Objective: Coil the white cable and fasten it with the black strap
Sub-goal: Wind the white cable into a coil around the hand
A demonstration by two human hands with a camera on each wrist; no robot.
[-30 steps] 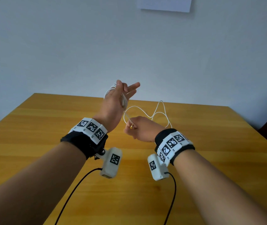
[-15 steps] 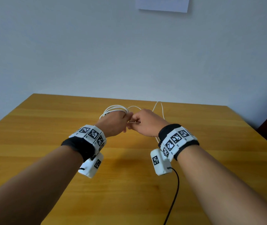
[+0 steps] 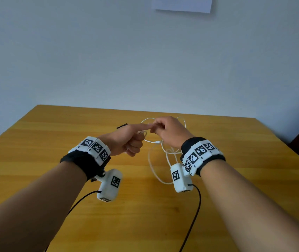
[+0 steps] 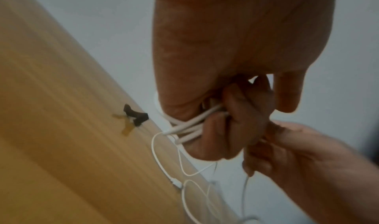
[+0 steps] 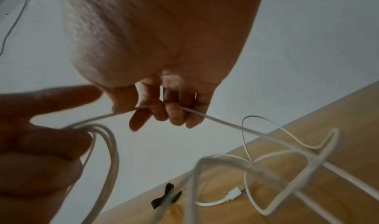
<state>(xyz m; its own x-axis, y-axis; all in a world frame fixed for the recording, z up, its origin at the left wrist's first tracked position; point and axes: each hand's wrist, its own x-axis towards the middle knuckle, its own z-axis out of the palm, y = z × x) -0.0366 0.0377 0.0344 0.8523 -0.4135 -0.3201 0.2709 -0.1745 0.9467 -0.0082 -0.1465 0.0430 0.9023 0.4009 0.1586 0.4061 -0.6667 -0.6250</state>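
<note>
Left hand (image 3: 126, 140) grips the white cable (image 5: 106, 154) loops; right hand (image 3: 170, 131) pinches the free run, slack trailing right onto the tabletop (image 3: 54, 142). I'd feed leftward.

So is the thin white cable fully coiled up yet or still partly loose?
Partly loose. The left hand grips a few finished loops of the thin white cable, but slack lies spread across the wooden table.

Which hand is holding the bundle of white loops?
The left hand: several turns of the white cable are bunched in its curled fingers. The right hand pinches just one strand.
</note>
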